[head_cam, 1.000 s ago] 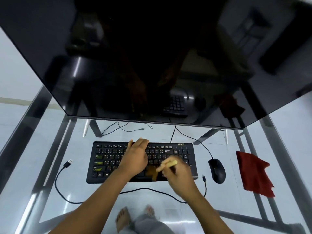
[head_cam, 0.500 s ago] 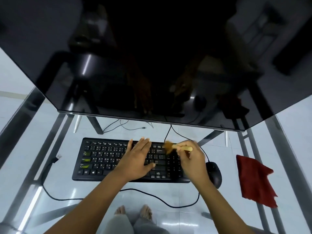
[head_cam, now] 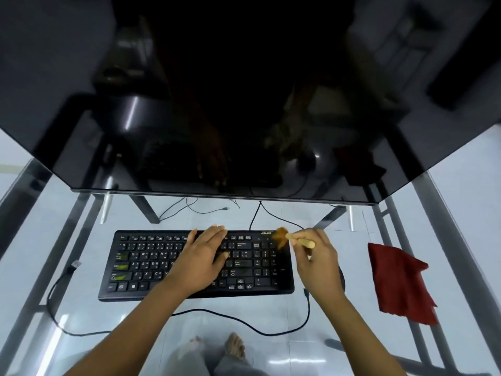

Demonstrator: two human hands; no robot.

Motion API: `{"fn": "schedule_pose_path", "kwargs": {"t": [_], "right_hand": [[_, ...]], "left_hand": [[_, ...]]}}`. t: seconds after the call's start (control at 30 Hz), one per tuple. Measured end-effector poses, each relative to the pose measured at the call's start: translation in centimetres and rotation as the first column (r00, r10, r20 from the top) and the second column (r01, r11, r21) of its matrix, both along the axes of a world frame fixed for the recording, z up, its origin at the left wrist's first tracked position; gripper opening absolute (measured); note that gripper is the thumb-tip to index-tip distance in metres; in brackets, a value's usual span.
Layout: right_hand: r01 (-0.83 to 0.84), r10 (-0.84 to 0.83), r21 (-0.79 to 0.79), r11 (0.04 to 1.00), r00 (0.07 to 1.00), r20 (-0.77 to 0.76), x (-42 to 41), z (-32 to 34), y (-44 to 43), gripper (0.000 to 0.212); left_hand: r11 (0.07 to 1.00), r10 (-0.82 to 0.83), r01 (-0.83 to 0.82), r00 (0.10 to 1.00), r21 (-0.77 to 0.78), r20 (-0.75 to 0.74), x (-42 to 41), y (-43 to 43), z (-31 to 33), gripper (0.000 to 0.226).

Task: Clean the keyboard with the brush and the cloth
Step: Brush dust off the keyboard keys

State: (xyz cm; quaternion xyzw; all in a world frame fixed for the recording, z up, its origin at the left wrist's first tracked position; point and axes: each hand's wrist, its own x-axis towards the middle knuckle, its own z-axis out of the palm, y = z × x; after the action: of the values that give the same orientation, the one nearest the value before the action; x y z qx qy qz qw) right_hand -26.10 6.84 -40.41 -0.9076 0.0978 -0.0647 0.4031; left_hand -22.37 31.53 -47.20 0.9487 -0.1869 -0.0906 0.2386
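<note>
Compared with the frame half a second earlier, we find the brush (head_cam: 291,238) displaced toward the right: its bristles were over the top key rows left of the number pad, and they now sit at the upper right corner of the keyboard (head_cam: 151,267), beside the logo. The right hand (head_cam: 315,263) has travelled with it and now lies mostly off the keyboard's right edge, covering most of the mouse (head_cam: 342,278). The left hand (head_cam: 202,260) shows no change of placement on the keys.

The brush lies with its long axis nearly horizontal across the frame. The brown bristle end points left toward the keyboard corner; the pale wooden handle points right and slightly down. Motion blur prevents us from telling whether the bristles touch the keys.

The right hand is closed around the brush handle, fingers curled, with the handle end protruding at the right. The left hand is open and flat, fingers extended and pressed on the centre of the keyboard, holding nothing.

The keyboard rests at the centre of the glass bench (head_cam: 271,316), its long axis running left to right, below the dark monitor (head_cam: 244,90). The red cloth (head_cam: 401,283) lies crumpled on the bench at the right of the frame, well apart from both hands.
</note>
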Motion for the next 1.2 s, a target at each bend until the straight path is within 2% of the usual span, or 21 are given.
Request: {"fn": "schedule_pose_path", "kwargs": {"t": [0.07,0.13,0.2,0.27,0.37,0.4,0.5,0.57,0.63,0.67,0.77,0.87,0.93,1.0,1.03,1.1,1.13,1.2], "right_hand": [[-0.012,0.011,0.032,0.999,1.0,0.029,-0.4,-0.3,-0.3,0.01],[-0.119,0.119,0.018,0.993,0.992,-0.037,-0.9,-1.1,-0.2,0.009],[-0.059,0.059,-0.013,0.998,0.998,-0.02,-1.0,-0.8,0.0,0.012],[0.028,-0.028,0.023,0.999,0.999,0.025,-1.1,-0.4,-0.3,0.012],[-0.17,0.171,0.04,0.985,0.985,-0.028,-1.9,-0.4,0.2,0.01],[-0.173,0.175,0.042,0.984,0.983,-0.048,-2.1,-0.1,0.5,0.013],[0.007,-0.007,0.025,1.0,1.0,0.013,-2.5,0.3,0.4,0.02],[-0.047,0.047,-0.003,0.999,0.999,0.017,-3.1,-0.2,0.1,0.013],[-0.143,0.144,0.018,0.99,0.988,-0.055,-3.5,-0.7,0.3,0.012],[-0.124,0.125,0.021,0.992,0.99,-0.059,-3.7,-0.7,0.4,0.012],[0.022,-0.021,-0.008,1.0,0.998,0.053,-3.9,-0.4,-0.2,0.01],[-0.155,0.155,-0.004,0.988,0.988,-0.014,-4.7,-0.9,-0.4,0.013],[-0.14,0.14,-0.036,0.989,0.99,-0.003,-5.1,-0.8,-0.5,0.013],[-0.037,0.04,-0.056,0.998,0.998,0.054,-5.2,-0.9,-1.2,0.011],[-0.022,0.023,-0.024,0.999,0.998,0.053,-5.2,-0.9,-1.3,0.01],[-0.111,0.111,0.025,0.994,0.994,-0.01,-5.2,-1.1,-1.2,0.011],[-0.138,0.138,-0.005,0.99,0.99,-0.038,-5.2,-1.1,-0.9,0.013],[-0.047,0.047,-0.088,0.995,0.999,-0.004,-4.9,-1.2,-0.9,0.012]], "left_hand": [[1.0,0.006,-0.006,1.0,0.009,0.0,0.0,-0.4,0.3,0.056],[1.0,0.005,-0.005,1.0,0.031,-0.014,0.1,-0.6,0.7,0.056],[0.998,-0.004,0.006,1.0,0.068,-0.028,0.2,-0.8,0.9,0.057],[0.995,-0.003,0.006,0.999,0.098,-0.034,0.3,-1.0,1.1,0.056],[0.992,0.001,0.004,0.999,0.124,-0.041,0.1,-1.3,1.2,0.056],[0.992,-0.001,0.007,0.999,0.124,-0.047,0.1,-1.6,1.2,0.056],[0.993,-0.004,0.011,0.998,0.115,-0.06,0.1,-2.4,1.2,0.057],[0.993,-0.003,0.009,0.999,0.116,-0.048,0.0,-2.6,1.3,0.057],[0.993,0.003,0.0,1.0,0.117,-0.025,-0.2,-2.7,1.3,0.056],[0.993,0.005,-0.003,1.0,0.116,-0.017,-0.3,-2.7,1.3,0.056],[0.993,0.006,-0.005,1.0,0.117,-0.01,-0.6,-2.9,1.2,0.056],[0.991,0.003,0.0,1.0,0.136,-0.022,-0.8,-2.8,1.1,0.058],[0.99,0.003,0.001,0.999,0.143,-0.033,-0.9,-2.7,1.0,0.059],[0.99,0.007,-0.003,0.999,0.141,-0.031,-0.8,-2.8,1.0,0.058],[0.99,0.012,-0.008,1.0,0.14,-0.026,-0.8,-2.8,1.0,0.058],[0.99,0.011,-0.01,1.0,0.144,-0.008,-0.7,-2.8,0.9,0.056],[0.99,0.008,-0.007,1.0,0.144,-0.003,-0.7,-2.8,0.9,0.056],[0.991,0.003,-0.003,1.0,0.135,-0.007,-0.7,-2.8,0.9,0.055]]}}
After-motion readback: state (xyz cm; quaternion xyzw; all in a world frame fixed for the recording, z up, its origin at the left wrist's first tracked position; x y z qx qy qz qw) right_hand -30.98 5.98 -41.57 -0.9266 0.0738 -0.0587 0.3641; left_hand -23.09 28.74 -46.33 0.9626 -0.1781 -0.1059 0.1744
